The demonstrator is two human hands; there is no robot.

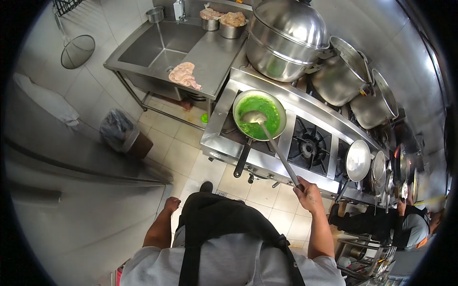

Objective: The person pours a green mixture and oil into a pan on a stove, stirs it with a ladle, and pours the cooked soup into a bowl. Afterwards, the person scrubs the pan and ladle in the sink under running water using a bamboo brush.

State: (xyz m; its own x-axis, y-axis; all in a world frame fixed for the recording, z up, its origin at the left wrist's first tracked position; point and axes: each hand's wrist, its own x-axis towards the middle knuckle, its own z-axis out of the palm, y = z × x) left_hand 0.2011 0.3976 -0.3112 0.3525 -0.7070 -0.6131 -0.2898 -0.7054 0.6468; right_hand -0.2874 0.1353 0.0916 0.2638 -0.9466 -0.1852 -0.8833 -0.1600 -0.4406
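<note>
My right hand (311, 195) is wrapped around the end of a long-handled metal ladle (280, 155). The ladle's bowl rests in a bright green sauce (267, 106) with small lumps in it. That sauce fills a frying pan (244, 158), which sits on the left front burner of the stove with its black handle pointing toward me. My left hand (172, 204) hangs low at my side, away from the stove, its fingers curled in with nothing visible in them.
Right of the pan is a bare burner (309, 144), then another pan (358, 160). A large steamer pot (286, 45) and deep pots stand behind. A sink (157, 45) and a pinkish cloth (184, 75) are at the upper left. A co-worker (410, 226) stands at the far right.
</note>
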